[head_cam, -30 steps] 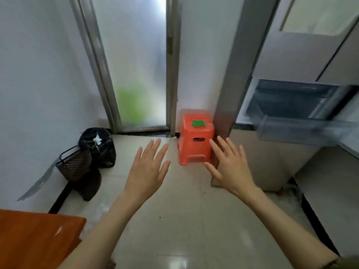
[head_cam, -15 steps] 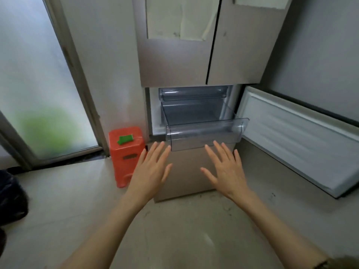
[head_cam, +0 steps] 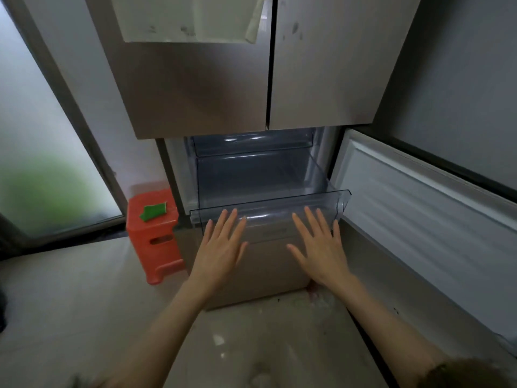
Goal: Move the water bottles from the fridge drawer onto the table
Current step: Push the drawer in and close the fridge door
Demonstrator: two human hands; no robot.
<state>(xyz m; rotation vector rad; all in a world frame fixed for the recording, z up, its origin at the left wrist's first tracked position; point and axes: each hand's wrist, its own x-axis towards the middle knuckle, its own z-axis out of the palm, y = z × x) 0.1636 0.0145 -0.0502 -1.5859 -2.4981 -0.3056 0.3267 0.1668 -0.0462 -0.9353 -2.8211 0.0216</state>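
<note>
Head view: your left hand [head_cam: 221, 247] and right hand [head_cam: 321, 247] reach flat, fingers [head_cam: 229, 219] straight and empty, toward the one pulled-out fridge drawer [head_cam: 268, 211]. No water bottles show inside it. Likely next: close the drawer or check elsewhere. One orange stool [head_cam: 154, 233] stands beside.

Both of the person's hands reach flat toward the clear fridge drawer [head_cam: 268, 211], pulled out beneath two closed steel doors. The left hand [head_cam: 221, 247] and right hand [head_cam: 319, 247] hold straight, spread fingers at its front panel. An orange stool [head_cam: 154, 233] bearing a green scrap [head_cam: 153, 212] stands left of the fridge; the lower door [head_cam: 419, 219] swings open rightward.
</note>
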